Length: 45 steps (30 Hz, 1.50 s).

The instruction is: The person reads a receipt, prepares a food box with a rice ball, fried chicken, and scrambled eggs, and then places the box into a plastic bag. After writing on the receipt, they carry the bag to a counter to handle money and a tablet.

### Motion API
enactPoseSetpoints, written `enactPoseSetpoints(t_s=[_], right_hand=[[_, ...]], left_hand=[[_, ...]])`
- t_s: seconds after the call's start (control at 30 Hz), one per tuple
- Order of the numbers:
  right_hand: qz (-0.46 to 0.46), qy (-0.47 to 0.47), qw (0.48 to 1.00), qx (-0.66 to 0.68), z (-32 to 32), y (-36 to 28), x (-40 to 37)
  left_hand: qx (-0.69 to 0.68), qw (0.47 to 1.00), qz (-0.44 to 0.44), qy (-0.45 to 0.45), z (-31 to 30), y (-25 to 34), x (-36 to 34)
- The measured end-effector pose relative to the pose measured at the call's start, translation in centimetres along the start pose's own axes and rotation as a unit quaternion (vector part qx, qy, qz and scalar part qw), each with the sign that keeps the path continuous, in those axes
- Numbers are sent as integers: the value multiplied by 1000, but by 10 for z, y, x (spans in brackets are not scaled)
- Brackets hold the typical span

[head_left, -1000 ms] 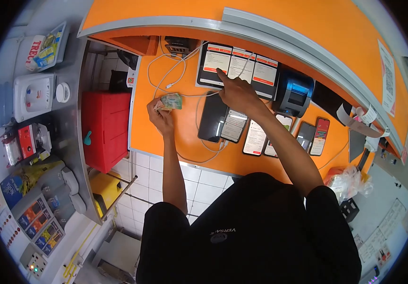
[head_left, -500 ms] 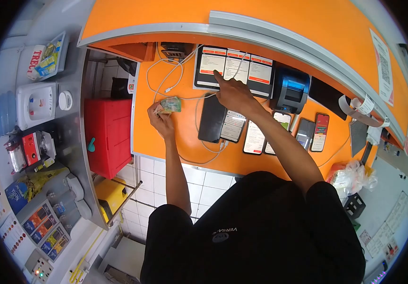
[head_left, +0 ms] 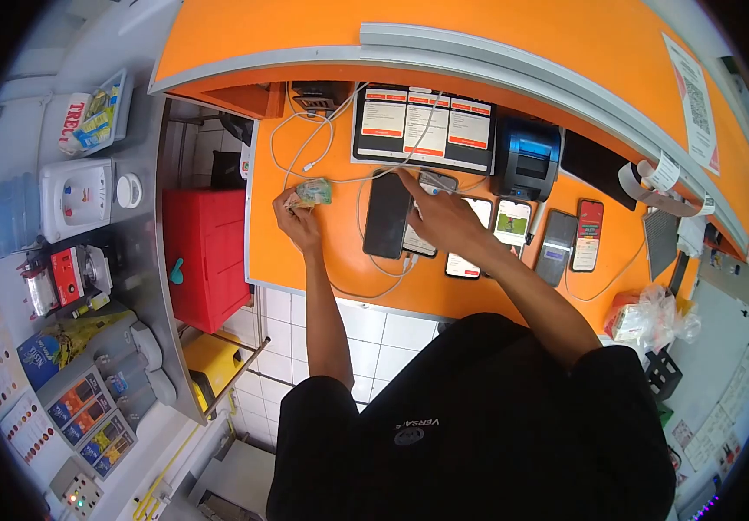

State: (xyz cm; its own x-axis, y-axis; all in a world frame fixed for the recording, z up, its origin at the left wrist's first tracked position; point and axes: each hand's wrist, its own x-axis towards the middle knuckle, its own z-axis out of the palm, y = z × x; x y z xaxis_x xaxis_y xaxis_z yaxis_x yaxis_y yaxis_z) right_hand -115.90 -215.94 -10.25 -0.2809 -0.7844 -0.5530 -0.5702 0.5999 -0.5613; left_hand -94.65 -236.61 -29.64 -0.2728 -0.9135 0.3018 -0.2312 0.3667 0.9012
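Observation:
My left hand rests on the orange counter and grips a folded wad of banknotes. My right hand hovers over a row of phones with its index finger stretched out, the tip at the top edge of a dark phone. Behind it stands a wide tablet with three white and red panels on its screen. White charging cables loop across the counter between the tablet and the phones.
A blue and black receipt printer stands right of the tablet. More phones lie in a row to the right. A red box sits below the counter's left end. A plastic bag lies at the right.
My right hand has drawn back from the tablet's screen toward me and now points at the phones. My left hand with the banknotes has stayed where it was.

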Motion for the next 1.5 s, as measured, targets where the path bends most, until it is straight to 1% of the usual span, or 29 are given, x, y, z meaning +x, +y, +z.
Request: enactPoseSetpoints(t_s=[0.07, 0.13, 0.2, 0.27, 0.33, 0.43, 0.57, 0.63, 0.67, 0.7, 0.73, 0.77, 0.8, 0.83, 0.87, 0.93, 1.0, 1.07, 1.1, 1.13, 1.17, 1.2, 1.27, 1.3, 1.33, 1.37, 1.4, 1.47, 1.5], right_hand=[[-11, 5, 1000, -1, 19, 25, -33], [57, -49, 997, 21, 14, 37, -76], [37, 32, 998, 47, 43, 86, -111], [72, 99, 991, 51, 47, 120, -150], [152, 140, 968, 145, 36, 141, -181], [224, 200, 946, 120, 41, 202, -221], [251, 247, 930, 108, 52, 248, -264], [255, 252, 926, 115, 63, 261, -286], [244, 258, 920, 170, 75, 270, -296], [271, 249, 903, 222, 81, 269, -306], [261, 246, 897, 259, 105, 292, -322], [290, 216, 884, 296, 121, 303, -338], [330, 167, 870, 325, 127, 310, -359], [401, 72, 843, 353, 131, 322, -385], [428, 61, 815, 386, 146, 344, -415], [453, 187, 753, 439, 169, 390, -476], [501, 360, 663, 423, 154, 406, -496], [429, 434, 592, 527, 130, 426, -497], [381, 456, 598, 538, 134, 445, -489], [330, 474, 605, 548, 141, 465, -477], [286, 495, 619, 538, 145, 476, -467], [242, 514, 633, 526, 146, 482, -458], [265, 474, 694, 473, 119, 470, -451], [206, 489, 741, 412, 115, 480, -451], [148, 501, 777, 352, 115, 488, -453], [147, 514, 768, 352, 92, 480, -475], [144, 514, 768, 354, 78, 488, -500], [242, 677, 688, 92, 67, 517, -554], [295, 651, 699, 20, 67, 538, -572]], left_hand=[[-16, 1000, -8, 7, 2, -4, -1], [-61, 997, -51, 0, 0, -8, -2], [-53, 998, -28, -11, -2, -9, -1], [-43, 999, -3, -24, 0, -1, -1], [-41, 997, -63, -3, 3, 15, -2], [-83, 994, -77, 0, 5, 23, -2], [-90, 994, -55, -12, 5, 22, -3], [-74, 996, 56, 9, 7, 19, -9], [-29, 995, 92, 23, 7, 23, -14], [9, 991, 127, 31, 8, 27, -23], [-47, 996, 52, 51, 19, 40, -37], [25, 990, 141, 17, 23, 58, -53], [-29, 997, 70, -8, 36, 79, -77], [-41, 995, 71, -55, 54, 123, -108], [-139, 988, 22, -61, 80, 169, -146], [-36, 980, 49, -191, 111, 203, -207], [-44, 904, 94, -416, 132, 199, -268], [-42, 886, -136, -441, 170, 223, -356], [-63, 775, -106, -620, 185, 304, -365], [-92, 745, -88, -655, 201, 323, -395], [-121, 713, -68, -687, 216, 339, -420], [-118, 720, -62, -681, 228, 353, -441], [-110, 764, 120, -625, 244, 377, -483], [-97, 764, 122, -626, 245, 383, -499], [-39, 773, 72, -629, 240, 387, -512], [15, 779, 25, -627, 239, 393, -521], [18, 780, 26, -625, 241, 399, -532], [7, 821, 58, -567, 236, 406, -554], [14, 812, 64, -580, 234, 409, -560]])
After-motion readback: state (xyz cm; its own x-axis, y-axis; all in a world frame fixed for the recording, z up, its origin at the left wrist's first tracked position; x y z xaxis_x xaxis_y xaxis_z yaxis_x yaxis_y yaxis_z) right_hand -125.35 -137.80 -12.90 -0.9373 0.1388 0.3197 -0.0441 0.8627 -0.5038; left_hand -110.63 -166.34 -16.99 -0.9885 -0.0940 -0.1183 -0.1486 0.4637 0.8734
